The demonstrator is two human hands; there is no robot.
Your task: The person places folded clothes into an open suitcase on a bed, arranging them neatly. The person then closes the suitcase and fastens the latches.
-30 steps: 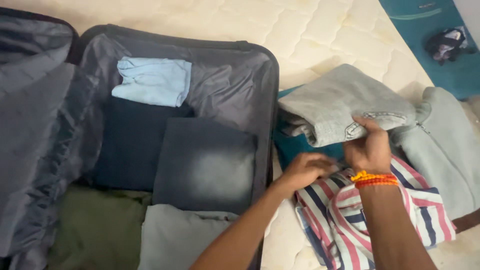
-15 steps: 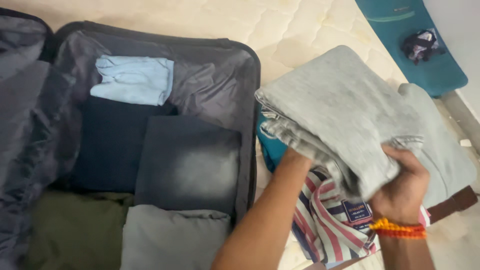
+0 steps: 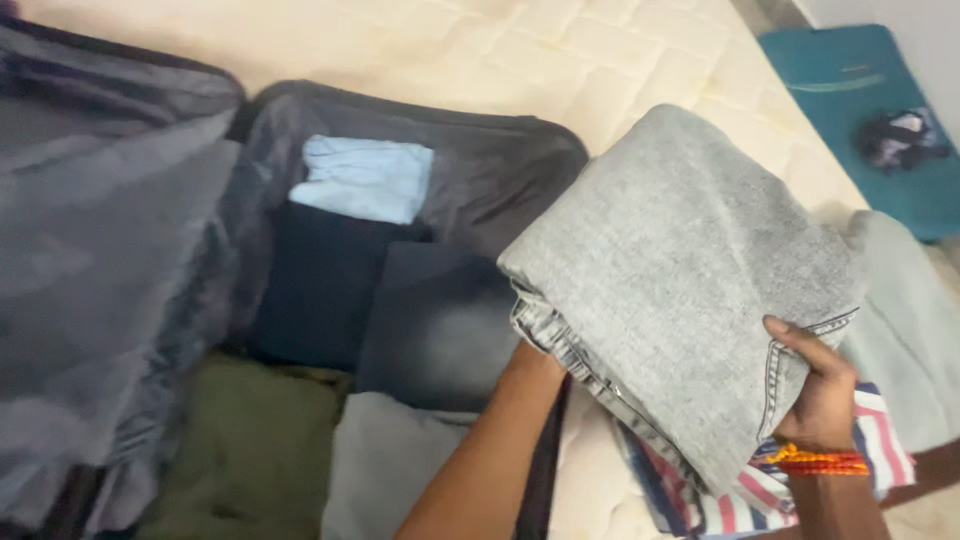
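The cream quilted mattress (image 3: 560,60) filled the whole background, and on it lay the open dark suitcase (image 3: 520,150), its grey lining flap (image 3: 110,260) thrown wide to the left. Inside were folded clothes packed close: a navy piece (image 3: 320,285) in the middle, dark faded jeans (image 3: 440,320) just beside it, an olive garment (image 3: 250,450) and a grey garment (image 3: 385,465) along the near edge, and a pale blue cloth (image 3: 362,178) up by the far wall. Front and centre was the folded light grey jeans bundle (image 3: 680,270), lifted clear of the bed and held tilted over the suitcase's right rim, partly above the faded jeans. The right hand (image 3: 820,390) had its fingers and thumb closed on the bundle's lower right corner, an orange thread band (image 3: 815,462) around the wrist. The left hand (image 3: 535,358) was tucked under the bundle's left edge, supporting it from beneath; its fingers were hidden, so how tightly they closed could not be told. Beneath the bundle lay a striped shirt (image 3: 880,450), beside it a pale grey-green garment (image 3: 905,330), and further off a teal mat (image 3: 850,90) carried a small dark crumpled cloth (image 3: 900,138).
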